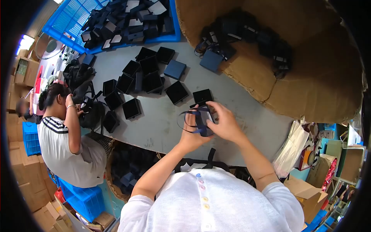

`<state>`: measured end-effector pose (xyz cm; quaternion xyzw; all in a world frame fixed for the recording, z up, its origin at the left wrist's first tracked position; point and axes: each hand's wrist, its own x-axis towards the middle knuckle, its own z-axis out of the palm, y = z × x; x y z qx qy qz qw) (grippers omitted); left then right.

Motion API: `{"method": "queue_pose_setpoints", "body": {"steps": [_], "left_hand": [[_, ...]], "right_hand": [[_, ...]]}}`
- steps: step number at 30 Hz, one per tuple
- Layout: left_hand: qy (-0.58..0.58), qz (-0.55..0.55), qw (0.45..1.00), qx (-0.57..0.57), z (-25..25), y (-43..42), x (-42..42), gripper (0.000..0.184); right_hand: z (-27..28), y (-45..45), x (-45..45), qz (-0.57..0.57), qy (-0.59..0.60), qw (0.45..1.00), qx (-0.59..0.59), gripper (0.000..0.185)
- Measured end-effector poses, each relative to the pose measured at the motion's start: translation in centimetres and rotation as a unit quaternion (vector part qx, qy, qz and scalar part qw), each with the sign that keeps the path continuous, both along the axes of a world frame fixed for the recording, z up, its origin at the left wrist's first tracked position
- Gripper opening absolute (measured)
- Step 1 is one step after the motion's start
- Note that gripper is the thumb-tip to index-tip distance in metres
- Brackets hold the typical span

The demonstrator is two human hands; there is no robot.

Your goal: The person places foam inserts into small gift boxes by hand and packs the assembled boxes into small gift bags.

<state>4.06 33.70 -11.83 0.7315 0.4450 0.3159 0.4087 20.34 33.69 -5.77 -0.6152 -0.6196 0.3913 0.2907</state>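
Observation:
Between my two hands, near the front edge of the grey table (162, 135), is a small dark box (202, 120) with a loop of dark ribbon sticking out to the left. My left hand (192, 133) grips its left side and lower end. The fingers and thumb of my right hand (222, 121) are on its right side. An open black box (202, 96) lies just beyond my fingertips. To its left sits another open black box (177, 92), with a closed blue box (175, 69) farther back. Several more open black boxes (152, 82) are clustered left of these.
A blue crate (179, 37) full of boxes stands at the back left. At the back right, a large cardboard carton (247, 79) holds dark boxes with ribbons. Another person (69, 154) sits at the left, beside black bags (91, 114). Clear plastic bags (290, 149) hang at the right edge.

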Motion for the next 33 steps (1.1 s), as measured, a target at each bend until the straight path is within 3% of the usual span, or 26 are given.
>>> {"method": "queue_pose_setpoints", "body": {"steps": [1,2,4,5,6,8,9,10,11,12,13,14,16,18,20,21,23,24,26,28,31,33], "left_hand": [[-0.005,-0.001,0.998,0.068,-0.3,-0.1,0.1,0.106],[-0.01,-0.002,0.991,0.134,-0.5,-0.3,0.2,0.106],[-0.005,0.011,0.994,0.113,-0.6,-0.8,0.1,0.105],[-0.042,0.031,0.997,0.053,-0.8,-1.1,0.0,0.105],[-0.079,0.051,0.996,-0.007,-0.9,-1.4,0.0,0.105],[-0.108,0.073,0.991,-0.039,-1.0,-1.8,0.0,0.104],[-0.157,0.076,0.982,-0.066,-1.5,-1.9,0.0,0.104],[-0.206,0.078,0.971,-0.092,-1.8,-1.9,0.1,0.104],[-0.24,0.064,0.964,-0.099,-1.6,-1.7,0.4,0.106],[-0.242,0.065,0.963,-0.098,-1.6,-1.3,0.6,0.106],[-0.226,0.008,0.973,-0.05,-1.8,-0.6,0.7,0.108],[-0.209,-0.048,0.977,-0.002,-1.9,0.2,0.8,0.11],[-0.075,-0.056,0.992,0.086,-2.3,2.1,-0.1,0.1],[-0.001,0.026,0.991,0.133,-7.2,4.3,-0.9,0.092],[0.181,0.139,0.965,0.129,-11.0,7.1,-1.5,0.085],[0.179,0.141,0.965,0.128,-12.2,7.9,-2.1,0.085],[0.336,0.093,0.925,0.151,-13.4,8.9,-3.5,0.071],[0.332,0.098,0.926,0.148,-13.3,8.1,-4.5,0.071],[0.311,-0.007,0.945,0.102,-11.6,4.3,-7.5,0.061],[0.297,-0.001,0.949,0.108,-12.3,2.4,-8.3,0.057],[0.309,0.049,0.944,0.105,-13.5,1.0,-8.0,0.056],[0.248,0.14,0.954,0.088,-12.6,1.3,-7.4,0.059]], "right_hand": [[-0.9,0.2,-1.0,-0.018,-0.087,0.99,0.108,0.043],[-1.4,0.5,-1.5,-0.012,-0.085,0.99,0.108,0.043],[-1.9,1.5,-2.0,-0.036,-0.044,0.953,0.298,0.039],[-1.8,1.4,-1.9,-0.054,0.003,0.945,0.323,0.024],[-2.0,1.5,-1.8,-0.049,0.003,0.946,0.321,0.024],[-2.3,2.1,-1.2,-0.226,0.169,0.912,0.297,0.015],[-2.3,2.5,-0.6,-0.267,0.235,0.913,0.201,0.021],[-2.8,2.6,-0.1,-0.265,0.233,0.914,0.201,0.021],[-4.2,2.6,0.3,-0.228,0.384,0.895,0.002,0.027],[-6.0,2.6,0.7,-0.178,0.51,0.818,-0.197,0.033],[-8.6,1.7,0.9,-0.097,0.423,0.879,-0.198,0.046],[-8.8,1.3,0.8,-0.095,0.396,0.888,-0.214,0.052],[-8.0,0.5,1.8,-0.189,0.449,0.823,-0.292,0.055],[-7.7,1.0,3.0,-0.306,0.407,0.807,-0.3,0.055],[-9.0,0.8,4.2,-0.34,0.391,0.812,-0.268,0.053],[-9.3,0.8,4.4,-0.34,0.388,0.814,-0.268,0.053],[-9.3,0.7,5.0,-0.343,0.369,0.833,-0.226,0.046],[-8.8,0.8,5.7,-0.341,0.363,0.837,-0.227,0.046],[-8.1,0.4,5.6,-0.393,0.355,0.816,-0.231,0.053],[-9.2,-0.1,5.6,-0.371,0.382,0.813,-0.236,0.052],[-9.1,-0.1,4.4,-0.366,0.37,0.818,-0.244,0.051],[-9.0,0.1,3.8,-0.36,0.378,0.817,-0.246,0.051]]}}
